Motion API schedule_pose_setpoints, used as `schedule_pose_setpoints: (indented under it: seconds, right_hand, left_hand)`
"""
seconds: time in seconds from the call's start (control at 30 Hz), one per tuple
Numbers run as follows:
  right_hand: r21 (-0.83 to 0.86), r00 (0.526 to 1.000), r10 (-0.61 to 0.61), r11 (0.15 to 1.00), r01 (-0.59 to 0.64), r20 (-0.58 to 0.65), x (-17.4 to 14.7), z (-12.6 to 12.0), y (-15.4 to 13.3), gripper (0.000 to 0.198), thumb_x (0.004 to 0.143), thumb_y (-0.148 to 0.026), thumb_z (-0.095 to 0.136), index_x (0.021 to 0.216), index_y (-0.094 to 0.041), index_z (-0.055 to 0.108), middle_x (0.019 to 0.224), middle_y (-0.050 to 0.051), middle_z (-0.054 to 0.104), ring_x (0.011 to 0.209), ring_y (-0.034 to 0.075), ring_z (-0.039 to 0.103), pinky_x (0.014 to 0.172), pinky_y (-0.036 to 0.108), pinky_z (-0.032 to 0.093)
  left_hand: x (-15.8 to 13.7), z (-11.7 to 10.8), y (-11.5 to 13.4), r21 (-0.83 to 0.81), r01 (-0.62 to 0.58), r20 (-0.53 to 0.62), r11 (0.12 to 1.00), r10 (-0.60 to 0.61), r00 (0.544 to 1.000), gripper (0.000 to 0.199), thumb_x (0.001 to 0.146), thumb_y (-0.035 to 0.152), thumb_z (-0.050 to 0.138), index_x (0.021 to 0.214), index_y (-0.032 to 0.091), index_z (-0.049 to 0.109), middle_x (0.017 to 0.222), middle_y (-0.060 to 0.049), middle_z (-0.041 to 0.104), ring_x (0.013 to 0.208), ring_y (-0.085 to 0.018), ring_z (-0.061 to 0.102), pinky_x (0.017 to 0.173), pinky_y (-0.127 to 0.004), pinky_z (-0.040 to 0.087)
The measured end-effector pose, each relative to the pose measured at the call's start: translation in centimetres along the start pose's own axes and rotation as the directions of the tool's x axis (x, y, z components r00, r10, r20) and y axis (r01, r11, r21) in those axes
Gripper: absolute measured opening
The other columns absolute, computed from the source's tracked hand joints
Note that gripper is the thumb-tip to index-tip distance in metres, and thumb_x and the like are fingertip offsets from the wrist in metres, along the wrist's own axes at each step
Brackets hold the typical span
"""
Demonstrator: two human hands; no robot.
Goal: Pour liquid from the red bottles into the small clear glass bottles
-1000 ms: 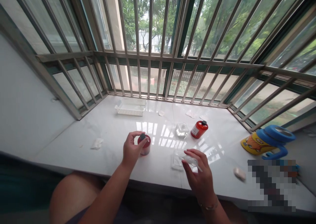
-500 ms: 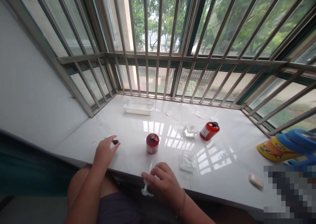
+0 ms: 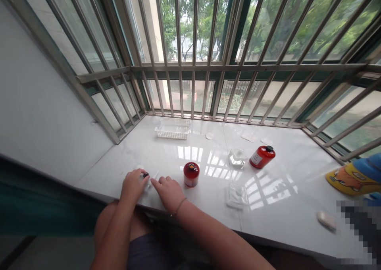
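Observation:
My left hand [image 3: 133, 187] is closed, pinching a small black cap [image 3: 145, 175] between thumb and fingertips above the white counter. Close beside it on the right, my right hand [image 3: 170, 194] has its fingers curled around a white pump dispenser [image 3: 156, 177], which is blurred and mostly hidden by the fingers. Whether the pump touches my left hand cannot be made out. To the right of both hands an uncapped red bottle [image 3: 191, 175] stands upright, its neck opening showing.
A second red bottle [image 3: 262, 157] with a black cap lies tilted at the right. Near it are clear plastic boxes [image 3: 237, 196]. A white basket [image 3: 172, 130] sits by the barred window. Farther right are a yellow and blue cup [image 3: 351, 176] and a pale bar-shaped object [image 3: 326, 220].
My right hand has moved left and up with the pump, from the counter's front edge to beside my left hand. The left hand still pinches the cap. The view has shifted slightly.

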State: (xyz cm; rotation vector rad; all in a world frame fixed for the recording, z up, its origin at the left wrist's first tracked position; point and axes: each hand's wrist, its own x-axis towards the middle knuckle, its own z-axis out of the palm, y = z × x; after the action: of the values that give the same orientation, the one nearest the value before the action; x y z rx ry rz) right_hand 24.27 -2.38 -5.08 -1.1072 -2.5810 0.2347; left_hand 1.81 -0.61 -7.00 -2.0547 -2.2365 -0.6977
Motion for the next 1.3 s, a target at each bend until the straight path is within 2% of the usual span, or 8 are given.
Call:
schedule_pose_setpoints:
  seconds: [0.23,0.37,0.47,0.6,0.7,0.87,1.07,1.3]
  right_hand:
    - [0.169,0.994,-0.007,0.985,0.025,-0.109,-7.1,-1.7,0.6,0.032,0.102,-0.021,0.065,0.134,-0.026,0.062,0.107,0.005,0.071,0.096,0.024,0.064,0.082,0.036,0.053]
    - [0.294,0.973,0.020,0.955,0.050,-0.230,-11.4,-3.3,1.6,0.028,0.102,-0.017,0.060,0.129,-0.026,0.064,0.103,0.005,0.072,0.091,0.023,0.065,0.081,0.036,0.054]
    - [0.377,0.951,0.088,0.926,0.032,-0.296,-14.0,-4.5,2.3,0.029,0.102,-0.014,0.056,0.128,-0.026,0.064,0.101,0.006,0.072,0.089,0.023,0.067,0.079,0.036,0.055]
    - [0.435,0.933,0.163,0.900,-0.008,-0.322,-17.0,-5.7,3.0,0.028,0.102,-0.011,0.054,0.122,-0.027,0.064,0.097,0.004,0.072,0.086,0.022,0.067,0.075,0.034,0.056]
    - [0.446,0.925,0.194,0.895,-0.030,-0.328,-18.9,-5.9,3.3,0.026,0.102,-0.010,0.054,0.119,-0.027,0.063,0.094,0.003,0.072,0.083,0.021,0.068,0.072,0.033,0.055]
    - [0.464,0.914,0.217,0.885,-0.038,-0.341,-21.1,-5.5,3.6,0.027,0.102,-0.010,0.054,0.120,-0.027,0.062,0.094,0.003,0.071,0.083,0.021,0.068,0.073,0.034,0.057]
    - [0.509,0.890,0.263,0.860,-0.041,-0.373,-22.1,-6.4,3.6,0.030,0.100,-0.008,0.055,0.121,-0.028,0.063,0.097,0.004,0.073,0.087,0.021,0.071,0.076,0.034,0.060]
    - [0.521,0.766,0.419,0.844,-0.130,-0.487,-23.8,-8.2,3.9,0.039,0.100,-0.013,0.059,0.136,-0.028,0.060,0.117,0.009,0.071,0.107,0.025,0.072,0.091,0.039,0.065]
  left_hand:
    - [0.0,-1.3,2.7,-0.143,-0.092,-0.195,0.985,0.063,0.979,0.025,0.102,0.043,0.053,0.101,0.024,0.069,0.108,-0.012,0.078,0.107,-0.036,0.070,0.103,-0.053,0.053]
    - [-0.6,-1.3,8.8,-0.331,-0.201,-0.271,0.922,0.111,0.956,0.029,0.103,0.043,0.063,0.126,0.026,0.066,0.125,-0.011,0.075,0.115,-0.032,0.070,0.107,-0.051,0.056]
    - [-1.3,-1.2,14.0,-0.399,-0.369,-0.306,0.840,0.257,0.917,0.069,0.099,0.039,0.072,0.161,0.031,0.042,0.163,-0.014,0.052,0.147,-0.036,0.055,0.121,-0.057,0.047]
    - [-1.4,-0.8,18.5,-0.409,-0.482,-0.234,0.775,0.421,0.876,0.070,0.091,0.039,0.083,0.154,0.038,0.054,0.176,-0.012,0.035,0.160,-0.043,0.038,0.128,-0.067,0.037]
    - [-1.5,0.2,19.3,-0.481,-0.440,-0.161,0.758,0.417,0.895,0.076,0.087,0.043,0.088,0.154,0.037,0.054,0.174,-0.014,0.039,0.160,-0.044,0.039,0.127,-0.069,0.039]
    - [-2.4,3.0,18.6,-0.603,-0.209,-0.107,0.770,0.182,0.977,0.121,0.076,0.047,0.096,0.170,0.033,0.021,0.170,-0.021,0.042,0.158,-0.042,0.044,0.126,-0.066,0.042]
    - [-2.8,4.0,19.2,-0.705,0.108,0.165,0.701,0.015,0.986,0.107,0.078,0.039,0.093,0.165,0.030,0.031,0.142,-0.018,0.069,0.130,-0.036,0.072,0.110,-0.057,0.058]
    - [-4.5,0.0,22.0,-0.771,0.125,0.305,0.624,0.190,0.933,0.114,0.073,0.044,0.097,0.165,0.034,0.030,0.144,-0.010,0.068,0.131,-0.031,0.070,0.118,-0.053,0.052]
